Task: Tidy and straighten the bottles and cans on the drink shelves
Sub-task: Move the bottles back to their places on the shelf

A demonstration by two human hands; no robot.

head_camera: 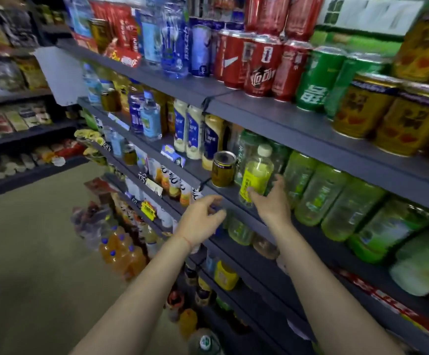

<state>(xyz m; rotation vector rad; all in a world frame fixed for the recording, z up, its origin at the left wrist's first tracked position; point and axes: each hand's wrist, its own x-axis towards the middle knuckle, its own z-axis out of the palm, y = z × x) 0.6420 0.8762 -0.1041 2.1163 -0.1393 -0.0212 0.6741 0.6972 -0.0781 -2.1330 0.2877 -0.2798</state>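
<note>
Middle drink shelf [236,198], dark grey, front edge running from far left to near right.

Item: yellow-labelled bottle [255,175], clear plastic, white cap, upright at the front edge of the shelf. Right hand [272,201] reaches it from below; grip spread, thumb against the lower label, fingers reaching round the right side of the bottle, not clamped tight.

Item: gold can [223,169], upright just left of the bottle, apart from it, at the front edge beside a seam in the shelf.

Item: row of green tea bottles [336,201], just right of the yellow-labelled bottle and continuing to the near right, crowded together; more green bottles stand behind it.

Item: white bottles with blue labels [193,131], left of and farther back than the can.

Left hand [203,221] sits in front of the shelf edge below the can, fingers loosely curled; whether this grip holds anything cannot be told, as the blur hides it.

Upper shelf: red cola cans [257,65], green cans [316,80], yellow-gold cans [377,111] at right, blue water bottles [172,37] at left.

Lower shelves: small bottles, mostly blurred. Orange drink bottles [121,249] stand on the floor [29,252] at left.
</note>
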